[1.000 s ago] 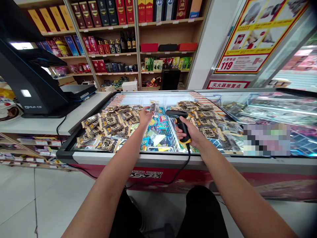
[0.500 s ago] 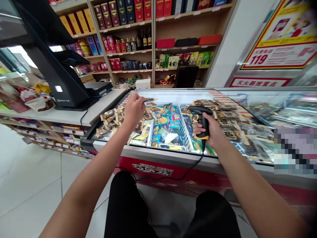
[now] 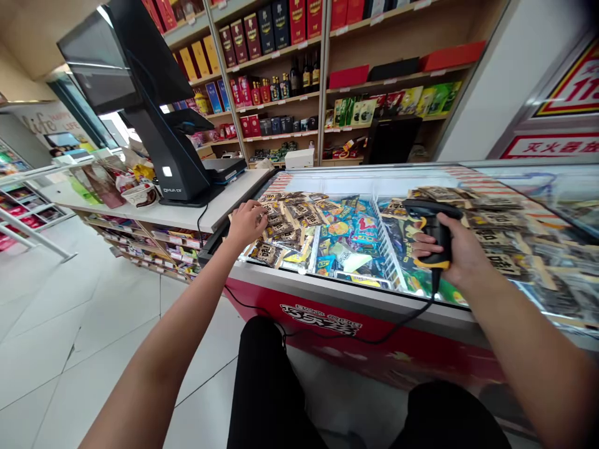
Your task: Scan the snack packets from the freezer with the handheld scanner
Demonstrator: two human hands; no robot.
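My left hand (image 3: pixel 248 223) rests at the left edge of a heap of small brown-and-tan snack packets (image 3: pixel 299 215), fingers bent and apart, touching the packets. The heap lies on the glass top of a chest freezer (image 3: pixel 271 282). Wrapped around the handle of a black-and-yellow barcode scanner (image 3: pixel 442 240) is my right hand (image 3: pixel 461 249), held above the freezer's right part. The scanner's cable (image 3: pixel 402 327) hangs down the red front. Beyond the scanner, more brown packets (image 3: pixel 498 221) are spread over the glass.
A black checkout terminal (image 3: pixel 154 125) stands on the white counter (image 3: pixel 229 206) at left, with a paper bowl (image 3: pixel 140 195) beside it. Under the glass are blue snack-like bags (image 3: pixel 350 227) and white wire dividers (image 3: pixel 388 240). Shelves with boxes and bottles (image 3: pixel 306 75) rise behind.
My left hand has moved left and down from above the middle of the heap, where a packet showed by its fingertips. The view has turned left. My right hand still holds the scanner.
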